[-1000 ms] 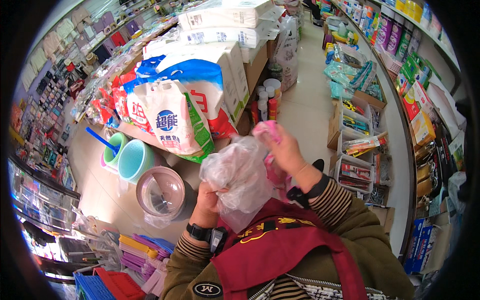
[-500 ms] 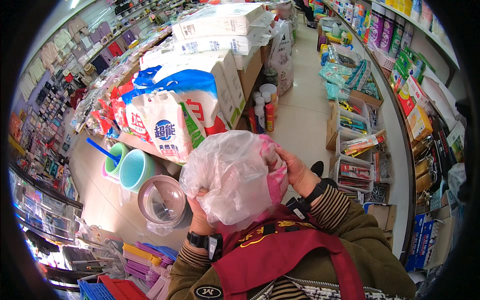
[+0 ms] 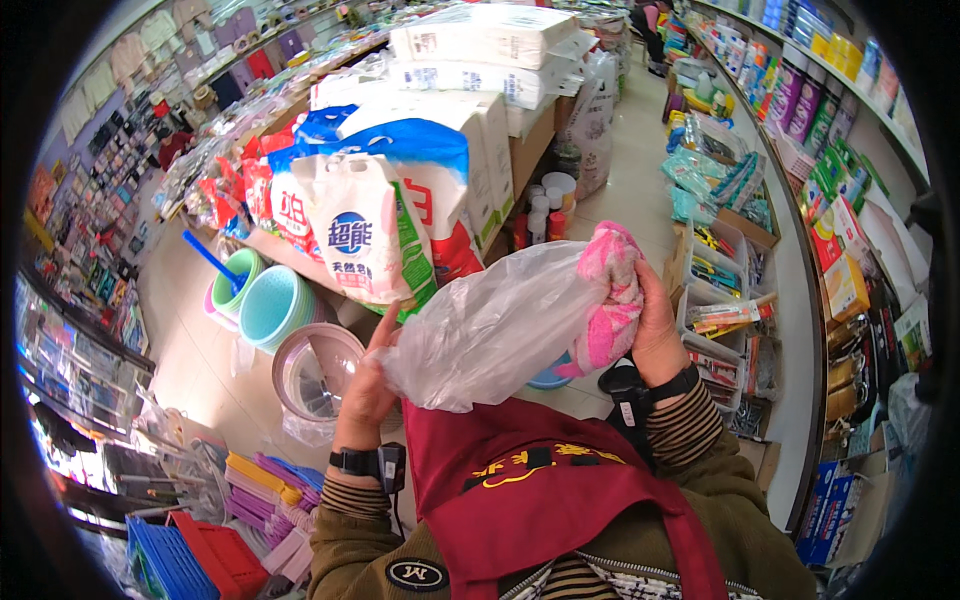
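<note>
A clear, crinkled plastic bag (image 3: 490, 320) is stretched out between my hands, in front of my chest. My left hand (image 3: 368, 385) pinches the bag's left end, with one finger pointing up. A fluffy pink-and-white towel (image 3: 612, 300) bunches out at the bag's right end. Closed around that towel is my right hand (image 3: 657, 325), its fingertips partly hidden behind the cloth. How far the towel reaches into the bag cannot be made out.
Bags of laundry powder (image 3: 350, 235) and stacked white paper packs (image 3: 480, 40) fill the stand ahead. Basins (image 3: 275, 305) and a lidded bucket (image 3: 318, 370) stand on the floor at left. Bins of small tools (image 3: 715, 270) line the right aisle beside shelves; plastic baskets (image 3: 215, 555) sit lower left.
The bag has gone from a rounded bundle to a long stretched shape as my hands moved apart. More of the pink towel shows at its right end.
</note>
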Demonstrator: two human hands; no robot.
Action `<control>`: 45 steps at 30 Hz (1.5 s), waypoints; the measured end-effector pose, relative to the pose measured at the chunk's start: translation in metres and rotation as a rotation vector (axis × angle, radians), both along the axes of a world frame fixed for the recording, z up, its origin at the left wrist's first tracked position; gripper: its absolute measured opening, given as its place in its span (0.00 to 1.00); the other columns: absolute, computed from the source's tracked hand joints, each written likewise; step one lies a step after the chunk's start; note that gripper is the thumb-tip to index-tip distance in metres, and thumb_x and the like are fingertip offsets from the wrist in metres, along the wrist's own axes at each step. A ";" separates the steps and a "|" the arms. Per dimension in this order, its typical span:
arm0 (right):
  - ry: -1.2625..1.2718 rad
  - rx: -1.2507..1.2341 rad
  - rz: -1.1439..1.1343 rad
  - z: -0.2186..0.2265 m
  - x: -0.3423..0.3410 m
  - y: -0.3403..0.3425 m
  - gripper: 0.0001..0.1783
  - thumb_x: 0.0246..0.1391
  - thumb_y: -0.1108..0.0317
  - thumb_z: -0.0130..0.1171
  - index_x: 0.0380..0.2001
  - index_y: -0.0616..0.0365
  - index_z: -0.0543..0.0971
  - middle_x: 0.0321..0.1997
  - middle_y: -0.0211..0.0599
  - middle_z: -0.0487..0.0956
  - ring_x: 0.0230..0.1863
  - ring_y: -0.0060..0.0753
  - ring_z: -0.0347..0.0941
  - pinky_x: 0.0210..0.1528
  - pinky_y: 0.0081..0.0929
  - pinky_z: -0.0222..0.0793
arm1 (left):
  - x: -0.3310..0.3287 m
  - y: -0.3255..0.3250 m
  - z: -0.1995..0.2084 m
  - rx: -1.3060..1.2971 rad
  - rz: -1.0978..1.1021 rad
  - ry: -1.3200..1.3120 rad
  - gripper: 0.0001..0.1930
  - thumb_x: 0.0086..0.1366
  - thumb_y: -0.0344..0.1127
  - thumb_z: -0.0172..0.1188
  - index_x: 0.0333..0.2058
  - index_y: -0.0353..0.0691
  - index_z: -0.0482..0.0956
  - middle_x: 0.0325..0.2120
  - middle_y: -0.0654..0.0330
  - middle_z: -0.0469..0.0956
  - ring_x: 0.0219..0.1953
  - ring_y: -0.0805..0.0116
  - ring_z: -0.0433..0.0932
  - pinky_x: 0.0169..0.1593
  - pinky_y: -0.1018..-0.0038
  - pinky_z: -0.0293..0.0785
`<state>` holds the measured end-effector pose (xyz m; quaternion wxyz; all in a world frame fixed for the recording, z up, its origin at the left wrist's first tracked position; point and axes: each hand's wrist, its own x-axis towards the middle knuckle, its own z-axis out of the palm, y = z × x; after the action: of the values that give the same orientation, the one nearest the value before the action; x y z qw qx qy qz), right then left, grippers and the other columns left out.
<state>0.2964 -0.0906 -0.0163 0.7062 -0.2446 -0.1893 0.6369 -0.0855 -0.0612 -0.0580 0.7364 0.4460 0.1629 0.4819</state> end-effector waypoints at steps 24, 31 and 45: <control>-0.549 0.039 0.028 0.023 0.012 -0.012 0.20 0.62 0.62 0.58 0.55 0.56 0.77 0.43 0.27 0.81 0.36 0.21 0.77 0.38 0.22 0.76 | -0.019 0.005 0.045 -0.101 -0.455 0.252 0.42 0.61 0.58 0.66 0.63 0.30 0.65 0.49 0.48 0.78 0.46 0.61 0.81 0.51 0.70 0.77; -0.577 0.036 0.019 0.028 0.004 -0.012 0.20 0.61 0.61 0.60 0.54 0.55 0.78 0.42 0.27 0.81 0.36 0.20 0.77 0.35 0.20 0.75 | 0.021 0.012 0.037 0.110 -0.225 0.302 0.13 0.67 0.38 0.63 0.41 0.33 0.78 0.42 0.61 0.77 0.46 0.69 0.77 0.48 0.73 0.74; -0.563 -0.016 -0.037 0.024 0.004 -0.010 0.19 0.62 0.63 0.59 0.54 0.61 0.77 0.47 0.29 0.81 0.44 0.21 0.78 0.49 0.20 0.74 | 0.045 0.002 0.027 -0.323 -0.146 0.046 0.16 0.68 0.41 0.61 0.47 0.35 0.77 0.42 0.59 0.81 0.43 0.68 0.81 0.50 0.70 0.77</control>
<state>0.3000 -0.1008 0.0075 0.6354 -0.4208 -0.3687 0.5322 -0.0406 -0.0587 -0.0313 0.8276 0.3434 0.2220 0.3845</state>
